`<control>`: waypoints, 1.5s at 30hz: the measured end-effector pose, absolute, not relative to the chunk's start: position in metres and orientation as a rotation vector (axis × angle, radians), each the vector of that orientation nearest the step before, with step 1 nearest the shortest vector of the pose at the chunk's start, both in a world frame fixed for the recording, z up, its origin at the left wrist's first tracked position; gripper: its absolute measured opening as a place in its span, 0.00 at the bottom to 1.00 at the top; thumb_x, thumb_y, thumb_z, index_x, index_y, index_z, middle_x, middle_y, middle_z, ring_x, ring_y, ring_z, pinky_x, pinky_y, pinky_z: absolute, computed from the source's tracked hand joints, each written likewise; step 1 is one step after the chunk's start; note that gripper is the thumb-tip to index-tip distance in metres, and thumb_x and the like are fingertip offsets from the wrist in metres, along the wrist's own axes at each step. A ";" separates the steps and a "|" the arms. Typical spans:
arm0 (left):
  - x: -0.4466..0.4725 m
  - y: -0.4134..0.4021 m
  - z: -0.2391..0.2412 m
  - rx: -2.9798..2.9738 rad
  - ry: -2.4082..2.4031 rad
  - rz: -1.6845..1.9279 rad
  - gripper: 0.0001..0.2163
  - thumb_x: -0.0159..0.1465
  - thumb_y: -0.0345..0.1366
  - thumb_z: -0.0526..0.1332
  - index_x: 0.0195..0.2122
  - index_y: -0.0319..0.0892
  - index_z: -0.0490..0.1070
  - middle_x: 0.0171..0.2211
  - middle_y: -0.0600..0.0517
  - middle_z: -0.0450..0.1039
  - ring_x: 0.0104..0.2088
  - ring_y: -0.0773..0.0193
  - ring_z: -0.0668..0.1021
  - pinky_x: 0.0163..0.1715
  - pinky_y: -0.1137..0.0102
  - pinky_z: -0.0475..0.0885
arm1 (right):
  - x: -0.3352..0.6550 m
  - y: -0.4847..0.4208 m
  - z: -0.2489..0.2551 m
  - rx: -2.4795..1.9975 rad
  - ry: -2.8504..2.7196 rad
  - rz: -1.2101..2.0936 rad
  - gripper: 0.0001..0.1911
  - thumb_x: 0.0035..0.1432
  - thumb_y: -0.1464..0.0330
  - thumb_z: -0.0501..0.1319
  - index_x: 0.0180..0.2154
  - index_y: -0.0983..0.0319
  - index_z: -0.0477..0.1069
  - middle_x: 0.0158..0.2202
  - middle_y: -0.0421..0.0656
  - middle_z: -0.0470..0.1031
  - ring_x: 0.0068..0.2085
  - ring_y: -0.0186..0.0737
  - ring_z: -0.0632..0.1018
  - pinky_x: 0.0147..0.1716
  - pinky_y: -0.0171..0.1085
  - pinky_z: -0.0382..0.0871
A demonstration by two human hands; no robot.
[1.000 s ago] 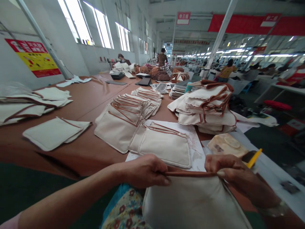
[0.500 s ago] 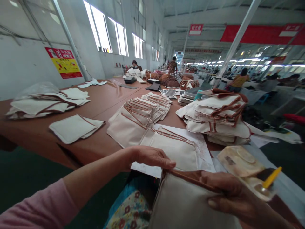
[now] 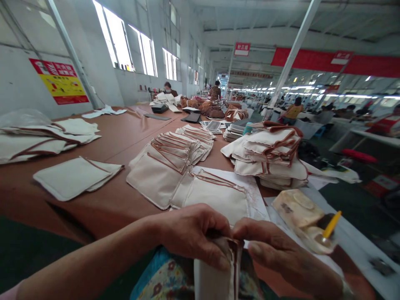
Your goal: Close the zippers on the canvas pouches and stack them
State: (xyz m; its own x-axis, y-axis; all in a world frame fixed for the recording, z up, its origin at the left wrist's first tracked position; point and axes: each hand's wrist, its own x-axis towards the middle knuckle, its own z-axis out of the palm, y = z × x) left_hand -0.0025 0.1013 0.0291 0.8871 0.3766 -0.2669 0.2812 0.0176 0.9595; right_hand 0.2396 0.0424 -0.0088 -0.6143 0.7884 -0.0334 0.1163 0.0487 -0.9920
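Head view: brown-covered table [image 3: 125, 141], long workshop, windows [image 3: 114, 35] along left wall. Versus half a second ago: hands closer together; cream fabric piece [image 3: 211, 275], then broad-faced, now turned narrow before the floral cloth [image 3: 170, 273]. Left hand [image 3: 198, 233] pinches its top; right hand [image 3: 281, 254] fingers meet that end, grip cannot be told. Counts: 1 yellow-handled tool [image 3: 331, 225], 1 wall poster [image 3: 61, 81], 1 held piece.

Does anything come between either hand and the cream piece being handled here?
Nothing visible does. The left hand grips the cream piece directly, and the right hand is at its brown-trimmed top edge, though its exact contact is hard to tell.
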 end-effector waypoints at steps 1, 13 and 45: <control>-0.002 0.100 0.028 1.582 0.546 0.086 0.19 0.54 0.48 0.72 0.37 0.37 0.74 0.29 0.56 0.65 0.29 0.70 0.65 0.27 0.77 0.60 | 0.232 0.040 -0.008 -0.909 -1.763 1.589 0.16 0.65 0.54 0.58 0.43 0.60 0.70 0.37 0.42 0.67 0.38 0.40 0.67 0.38 0.37 0.64; 0.002 0.105 0.010 1.418 0.597 0.186 0.15 0.59 0.45 0.66 0.36 0.35 0.76 0.27 0.54 0.67 0.27 0.69 0.64 0.26 0.74 0.58 | 0.224 0.037 -0.037 -0.876 -1.400 1.720 0.17 0.60 0.56 0.65 0.33 0.63 0.65 0.28 0.36 0.60 0.28 0.31 0.58 0.26 0.32 0.51; 0.055 0.118 -0.065 1.537 0.755 0.119 0.19 0.63 0.52 0.62 0.36 0.37 0.70 0.28 0.56 0.60 0.29 0.68 0.59 0.26 0.75 0.55 | 0.259 0.027 -0.104 -1.006 -0.996 1.599 0.19 0.57 0.54 0.64 0.31 0.64 0.66 0.24 0.36 0.62 0.25 0.30 0.59 0.25 0.31 0.51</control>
State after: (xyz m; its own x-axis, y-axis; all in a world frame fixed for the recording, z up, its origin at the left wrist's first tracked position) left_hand 0.0548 0.1183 -0.0650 0.7728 0.5197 -0.3643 0.3825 0.0766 0.9208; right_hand 0.2586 0.0270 -0.1042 -0.1944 0.9698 -0.1475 -0.2947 -0.2011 -0.9342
